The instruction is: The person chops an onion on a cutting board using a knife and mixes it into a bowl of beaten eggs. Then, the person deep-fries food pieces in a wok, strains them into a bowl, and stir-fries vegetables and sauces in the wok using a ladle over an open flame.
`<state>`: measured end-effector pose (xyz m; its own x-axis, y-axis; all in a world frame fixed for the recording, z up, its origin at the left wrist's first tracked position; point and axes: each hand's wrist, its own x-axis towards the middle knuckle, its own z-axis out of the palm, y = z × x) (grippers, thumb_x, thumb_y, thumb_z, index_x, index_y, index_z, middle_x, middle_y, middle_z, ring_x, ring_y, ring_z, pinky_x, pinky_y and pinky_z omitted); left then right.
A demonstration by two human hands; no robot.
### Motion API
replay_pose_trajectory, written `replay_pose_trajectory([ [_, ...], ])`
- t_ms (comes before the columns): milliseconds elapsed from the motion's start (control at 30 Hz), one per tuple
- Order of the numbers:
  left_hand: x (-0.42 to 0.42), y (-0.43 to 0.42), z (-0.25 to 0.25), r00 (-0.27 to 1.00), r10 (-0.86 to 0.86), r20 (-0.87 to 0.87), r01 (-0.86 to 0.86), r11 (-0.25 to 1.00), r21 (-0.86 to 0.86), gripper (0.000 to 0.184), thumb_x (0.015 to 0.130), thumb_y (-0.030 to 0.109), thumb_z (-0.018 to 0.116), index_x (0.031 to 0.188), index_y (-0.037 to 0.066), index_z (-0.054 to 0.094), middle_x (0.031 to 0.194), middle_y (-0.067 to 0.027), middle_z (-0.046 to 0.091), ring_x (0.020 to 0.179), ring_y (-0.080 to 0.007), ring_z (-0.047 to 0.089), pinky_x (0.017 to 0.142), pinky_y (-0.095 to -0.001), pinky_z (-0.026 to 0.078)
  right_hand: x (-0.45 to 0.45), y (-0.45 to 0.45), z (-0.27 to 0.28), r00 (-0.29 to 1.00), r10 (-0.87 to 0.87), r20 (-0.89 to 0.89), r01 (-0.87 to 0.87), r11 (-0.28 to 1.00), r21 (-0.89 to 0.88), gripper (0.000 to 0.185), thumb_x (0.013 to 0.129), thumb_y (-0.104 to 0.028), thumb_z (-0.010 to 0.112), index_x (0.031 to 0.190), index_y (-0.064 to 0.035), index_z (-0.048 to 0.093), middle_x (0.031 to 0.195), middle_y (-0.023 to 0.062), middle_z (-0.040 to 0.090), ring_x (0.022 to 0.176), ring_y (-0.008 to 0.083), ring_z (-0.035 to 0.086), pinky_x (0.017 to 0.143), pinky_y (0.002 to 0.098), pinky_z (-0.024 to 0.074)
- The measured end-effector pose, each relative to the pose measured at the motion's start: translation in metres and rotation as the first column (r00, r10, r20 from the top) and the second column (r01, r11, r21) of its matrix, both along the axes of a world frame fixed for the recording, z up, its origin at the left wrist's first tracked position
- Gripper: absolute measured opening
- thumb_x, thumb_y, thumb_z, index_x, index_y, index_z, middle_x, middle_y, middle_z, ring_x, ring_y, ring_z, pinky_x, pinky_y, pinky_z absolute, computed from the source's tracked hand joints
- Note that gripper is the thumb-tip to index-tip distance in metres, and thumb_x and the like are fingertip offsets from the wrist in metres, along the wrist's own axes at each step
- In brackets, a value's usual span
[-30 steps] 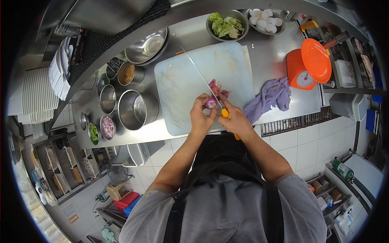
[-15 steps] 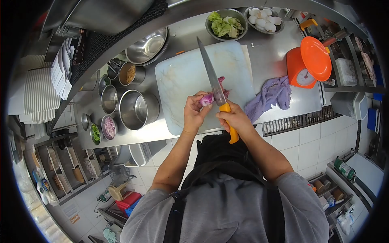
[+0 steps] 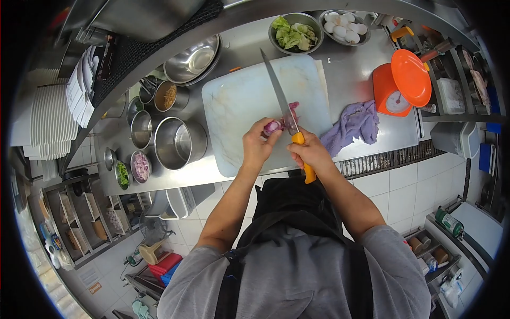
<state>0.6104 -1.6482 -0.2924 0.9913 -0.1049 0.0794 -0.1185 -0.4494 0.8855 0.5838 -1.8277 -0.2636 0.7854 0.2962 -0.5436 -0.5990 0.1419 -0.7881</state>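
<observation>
The grip of the left hand [image 3: 258,143] pinches a purple onion [image 3: 272,127] over the near half of the cutting board [image 3: 231,114], and that of the right hand [image 3: 312,152] wraps a yellow-handled knife [image 3: 277,82].

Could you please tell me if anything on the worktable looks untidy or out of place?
Mostly the purple cloth: it lies crumpled, not folded, right of the cutting board. A small orange piece, unclear what, lies alone by the board's far edge.
</observation>
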Motion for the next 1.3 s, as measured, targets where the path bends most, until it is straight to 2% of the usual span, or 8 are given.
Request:
replay_pose_trajectory([
  [33, 0.001, 0.001, -0.007, 1.000, -0.006, 0.000, 0.006, 1.000, -0.004, 0.041, 0.078, 0.005, 0.077, 0.115, 0.000, 0.061, 0.107, -0.0104, 0.067, 0.087, -0.0165, 0.065, 0.076, -0.0255, 0.052, -0.001, -0.004, -0.001, 1.000, -0.006, 0.000, 0.006, 1.000, -0.004, 0.067, 0.080, -0.005, 0.059, 0.144, -0.0075, 0.037, 0.060, 0.0057, 0.053, 0.039, 0.0133, 0.048, 0.036, 0.0280, 0.0389],
  [100, 0.001, 0.004, -0.010, 0.974, 0.052, -0.219, -0.134, 0.914, -0.382, 0.041, 0.081, 0.003, 0.074, 0.118, -0.003, 0.057, 0.108, -0.0117, 0.066, 0.092, -0.0183, 0.064, 0.079, -0.0266, 0.052, -0.006, -0.009, 0.000, 1.000, -0.025, -0.013, 0.025, 1.000, 0.000, 0.056, 0.082, -0.007, 0.062, 0.136, -0.0077, 0.045, 0.060, 0.0042, 0.053, 0.040, 0.0116, 0.048, 0.036, 0.0263, 0.0391],
  [233, 0.005, 0.005, -0.004, 0.960, -0.006, -0.280, -0.113, 0.907, -0.406, 0.041, 0.084, 0.003, 0.071, 0.121, -0.005, 0.055, 0.105, -0.0109, 0.065, 0.097, -0.0163, 0.063, 0.080, -0.0291, 0.054, -0.003, -0.007, 0.006, 0.999, 0.036, 0.026, -0.033, 0.992, -0.120, 0.067, 0.079, -0.005, 0.059, 0.143, -0.0067, 0.039, 0.060, 0.0067, 0.054, 0.040, 0.0134, 0.050, 0.037, 0.0286, 0.0400],
  [400, 0.010, 0.014, 0.021, 0.820, -0.038, -0.571, -0.415, 0.647, -0.639, 0.036, 0.091, 0.010, 0.063, 0.123, -0.002, 0.051, 0.108, -0.0107, 0.063, 0.101, -0.0224, 0.063, 0.086, -0.0368, 0.054, 0.011, -0.027, -0.006, 0.996, -0.082, 0.045, 0.091, 0.964, -0.248, 0.070, 0.079, -0.007, 0.059, 0.145, -0.0136, 0.038, 0.059, 0.0065, 0.053, 0.041, 0.0145, 0.050, 0.039, 0.0295, 0.0419],
  [633, 0.012, 0.003, 0.029, 0.814, -0.062, -0.577, -0.394, 0.671, -0.628, 0.031, 0.092, 0.009, 0.060, 0.119, -0.003, 0.050, 0.109, -0.0127, 0.061, 0.101, -0.0255, 0.064, 0.086, -0.0370, 0.055, 0.013, -0.018, 0.008, 0.979, 0.141, 0.147, -0.063, 0.895, -0.441, 0.070, 0.079, -0.010, 0.063, 0.144, -0.0086, 0.038, 0.065, 0.0118, 0.059, 0.048, 0.0205, 0.057, 0.047, 0.0333, 0.0467],
  [700, 0.018, -0.002, 0.037, 0.714, -0.089, -0.695, -0.505, 0.621, -0.599, 0.027, 0.091, 0.006, 0.059, 0.114, -0.004, 0.048, 0.105, -0.0139, 0.058, 0.094, -0.0226, 0.063, 0.083, -0.0357, 0.057, 0.009, -0.012, -0.015, 0.809, 0.333, 0.483, 0.113, 0.720, -0.685, 0.074, 0.078, -0.014, 0.063, 0.145, -0.0035, 0.033, 0.073, 0.0192, 0.063, 0.065, 0.0348, 0.064, 0.065, 0.0396, 0.0507],
  [800, 0.018, -0.003, 0.030, 0.727, -0.065, -0.684, -0.508, 0.620, -0.598, 0.026, 0.091, 0.006, 0.059, 0.111, -0.003, 0.046, 0.102, -0.0150, 0.058, 0.093, -0.0234, 0.064, 0.084, -0.0355, 0.056, 0.004, -0.009, 0.008, 0.864, 0.393, 0.316, -0.110, 0.758, -0.642, 0.078, 0.079, -0.020, 0.062, 0.145, 0.0008, 0.026, 0.092, 0.0268, 0.065, 0.089, 0.0472, 0.060, 0.084, 0.0480, 0.0465],
  [1300, 0.019, -0.005, 0.024, 0.757, -0.025, -0.653, -0.451, 0.702, -0.550, 0.020, 0.087, 0.002, 0.056, 0.107, -0.004, 0.057, 0.093, -0.0101, 0.066, 0.076, -0.0173, 0.065, 0.064, -0.0288, 0.052, 0.011, 0.004, -0.001, 0.766, 0.505, 0.398, -0.081, 0.689, -0.720, 0.077, 0.077, -0.011, 0.062, 0.147, -0.0118, 0.030, 0.088, 0.0240, 0.066, 0.078, 0.0443, 0.062, 0.074, 0.0500, 0.0494],
])
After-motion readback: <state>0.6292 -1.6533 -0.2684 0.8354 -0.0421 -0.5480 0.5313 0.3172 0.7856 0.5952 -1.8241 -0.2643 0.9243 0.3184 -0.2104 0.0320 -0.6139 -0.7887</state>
